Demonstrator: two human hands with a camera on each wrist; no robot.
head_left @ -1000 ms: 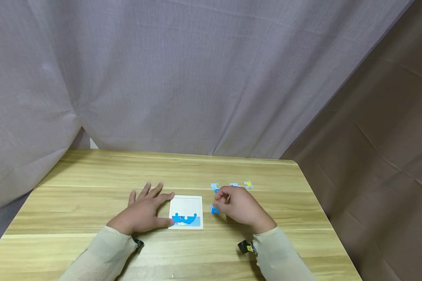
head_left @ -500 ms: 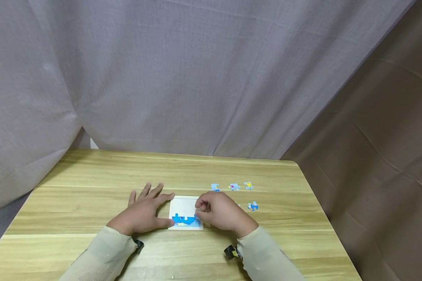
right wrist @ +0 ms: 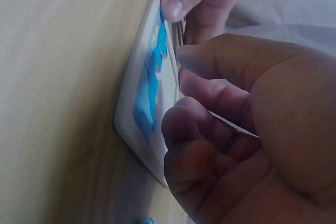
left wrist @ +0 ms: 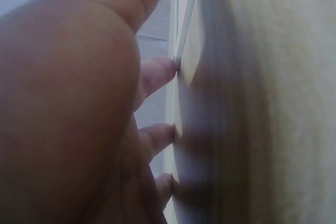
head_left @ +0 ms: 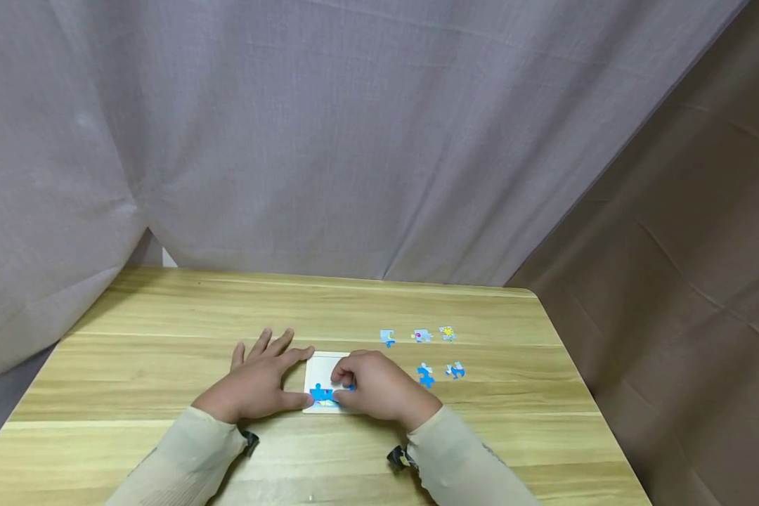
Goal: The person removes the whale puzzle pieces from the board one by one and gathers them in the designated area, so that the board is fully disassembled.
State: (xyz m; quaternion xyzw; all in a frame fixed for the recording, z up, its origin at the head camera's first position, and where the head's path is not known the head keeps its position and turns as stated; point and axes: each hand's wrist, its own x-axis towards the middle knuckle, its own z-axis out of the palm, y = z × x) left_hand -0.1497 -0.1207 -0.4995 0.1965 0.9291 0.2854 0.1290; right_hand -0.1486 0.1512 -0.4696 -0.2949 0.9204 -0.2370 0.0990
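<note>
A small square puzzle board (head_left: 316,364) with a pale raised rim lies on the table, its lower part filled with blue pieces (head_left: 320,395). My left hand (head_left: 257,385) lies spread at its left side, thumb and index fingertip on the board's left corners. My right hand (head_left: 379,388) is over the board's right half, thumb and fingers curled in a pinch on a puzzle piece, which the fingers hide. In the right wrist view the right thumb (right wrist: 202,59) and index tip meet above the bare part of the board (right wrist: 167,80).
Several loose puzzle pieces lie right of the board: one with a moon shape (head_left: 387,336), a pale one (head_left: 422,336), one with a yellow sun (head_left: 447,332), and two blue ones (head_left: 425,376) nearer. A grey curtain (head_left: 291,140) hangs behind the wooden table (head_left: 164,309).
My right hand has picked up the blue-and-white piece lying right of the board and moved left over the board. The left hand has stayed in place.
</note>
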